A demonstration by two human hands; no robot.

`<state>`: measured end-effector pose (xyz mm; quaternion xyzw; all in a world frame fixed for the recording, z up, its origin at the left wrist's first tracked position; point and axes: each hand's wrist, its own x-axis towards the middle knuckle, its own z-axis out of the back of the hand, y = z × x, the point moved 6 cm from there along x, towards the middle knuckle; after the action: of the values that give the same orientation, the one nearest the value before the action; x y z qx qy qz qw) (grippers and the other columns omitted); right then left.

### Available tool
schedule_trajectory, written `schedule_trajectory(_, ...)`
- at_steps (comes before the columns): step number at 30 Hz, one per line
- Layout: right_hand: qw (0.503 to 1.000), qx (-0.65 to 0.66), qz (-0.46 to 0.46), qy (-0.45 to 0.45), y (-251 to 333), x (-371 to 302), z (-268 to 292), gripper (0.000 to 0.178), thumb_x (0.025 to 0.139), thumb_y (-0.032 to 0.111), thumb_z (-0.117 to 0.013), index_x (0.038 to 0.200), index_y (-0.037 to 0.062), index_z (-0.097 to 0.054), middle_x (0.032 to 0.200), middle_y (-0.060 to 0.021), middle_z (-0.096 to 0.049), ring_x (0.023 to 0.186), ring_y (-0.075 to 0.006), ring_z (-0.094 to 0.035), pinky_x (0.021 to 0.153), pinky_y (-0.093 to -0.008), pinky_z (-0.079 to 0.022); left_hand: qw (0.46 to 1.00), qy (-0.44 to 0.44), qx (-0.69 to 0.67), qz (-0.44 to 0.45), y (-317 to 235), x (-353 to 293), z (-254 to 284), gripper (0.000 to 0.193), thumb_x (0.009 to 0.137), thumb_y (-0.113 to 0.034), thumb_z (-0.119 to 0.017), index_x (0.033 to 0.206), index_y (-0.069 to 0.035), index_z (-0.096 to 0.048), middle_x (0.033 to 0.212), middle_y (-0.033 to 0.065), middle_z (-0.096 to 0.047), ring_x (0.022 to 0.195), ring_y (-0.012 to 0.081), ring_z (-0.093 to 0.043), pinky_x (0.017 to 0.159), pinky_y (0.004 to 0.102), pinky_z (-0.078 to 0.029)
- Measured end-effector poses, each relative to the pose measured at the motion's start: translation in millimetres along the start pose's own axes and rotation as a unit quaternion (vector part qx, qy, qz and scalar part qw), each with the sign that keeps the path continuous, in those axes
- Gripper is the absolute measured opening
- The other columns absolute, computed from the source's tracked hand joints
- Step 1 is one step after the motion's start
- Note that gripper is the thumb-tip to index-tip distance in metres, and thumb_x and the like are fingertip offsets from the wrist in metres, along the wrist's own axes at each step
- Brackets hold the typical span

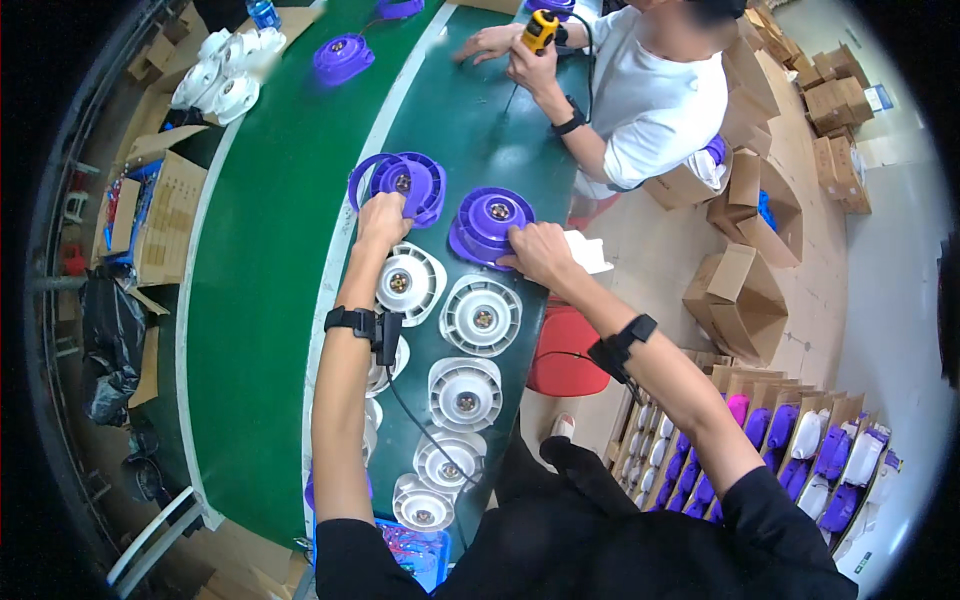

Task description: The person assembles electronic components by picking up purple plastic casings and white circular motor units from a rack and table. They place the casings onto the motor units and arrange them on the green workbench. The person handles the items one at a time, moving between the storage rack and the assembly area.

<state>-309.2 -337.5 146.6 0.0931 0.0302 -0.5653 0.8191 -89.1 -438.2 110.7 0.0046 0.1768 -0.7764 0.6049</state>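
Right hand point(543, 250) pinched on right rim of right purple cover point(488, 222); left hand point(383, 218) at near edge of left purple cover point(424, 186), can't tell if gripping. White covers point(466, 388) bodyward of hands, on bench point(450, 118). Covers probably light, stiff, slick; best held by outer rim.

Smooth purple plastic on the housings point(490, 235) here, catching a soft sheen; white housings point(466, 385), smooth plastic too, with shiny metal-looking centres point(484, 319)! The desk point(470, 140) gleams faintly, the black bag point(110, 345) is glossy, crinkled plastic, and the boxes point(740, 300) are matt cardboard.
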Motion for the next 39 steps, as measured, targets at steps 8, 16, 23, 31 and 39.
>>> schedule_trajectory(8,0.997,0.030,0.029,-0.067,6.2,12.1,26.2,0.022,0.084,0.024,-0.065,0.095,0.0063,-0.059,0.058,-0.0165,-0.061,0.056,-0.0346,-0.064,0.050,-0.0465,-0.050,1.000,-0.019,-0.002,-0.015,18.5,-14.0,-3.2,0.017,0.072,-0.017,-0.078,0.081,-0.005,-0.071,0.085,0.0204,-0.069,0.085,0.0372,-0.068,0.077,0.0454,-0.054)
schedule_trajectory(16,0.965,0.079,-0.051,-0.245,-6.3,104.4,118.3,0.032,0.088,0.037,-0.064,0.079,0.0059,-0.063,0.058,-0.0189,-0.061,0.055,-0.0367,-0.063,0.051,-0.0452,-0.050,0.996,-0.071,-0.009,-0.052,15.5,-14.6,-3.7,0.005,0.068,-0.005,-0.071,0.072,-0.007,-0.071,0.075,0.0185,-0.068,0.079,0.0337,-0.069,0.074,0.0440,-0.054)
schedule_trajectory(23,0.984,0.149,0.013,-0.099,-16.3,212.9,68.4,0.045,0.077,0.044,-0.072,0.100,0.0053,-0.070,0.088,-0.0189,-0.070,0.086,-0.0347,-0.067,0.077,-0.0433,-0.053,0.998,-0.043,-0.009,-0.052,7.6,-7.4,-3.0,0.005,0.070,-0.005,-0.072,0.074,-0.007,-0.073,0.081,0.0184,-0.070,0.083,0.0327,-0.070,0.073,0.0423,-0.055)
schedule_trajectory(31,0.982,0.057,0.058,-0.168,43.3,192.8,44.1,0.028,0.082,0.031,-0.067,0.098,0.0080,-0.068,0.092,-0.0163,-0.068,0.091,-0.0359,-0.064,0.077,-0.0459,-0.053,0.999,-0.032,0.004,0.008,21.4,-19.4,-5.6,0.011,0.076,-0.006,-0.067,0.083,-0.008,-0.074,0.089,0.0168,-0.071,0.086,0.0320,-0.071,0.073,0.0428,-0.057)
schedule_trajectory(39,0.992,0.037,0.030,-0.115,1.4,173.7,6.3,0.022,0.082,0.025,-0.066,0.088,0.0047,-0.070,0.092,-0.0219,-0.068,0.083,-0.0384,-0.067,0.075,-0.0483,-0.054,0.979,-0.165,-0.119,-0.027,22.0,-100.2,70.4,0.036,0.083,-0.031,-0.070,0.103,-0.002,-0.060,0.090,0.0217,-0.068,0.085,0.0393,-0.066,0.076,0.0472,-0.053)
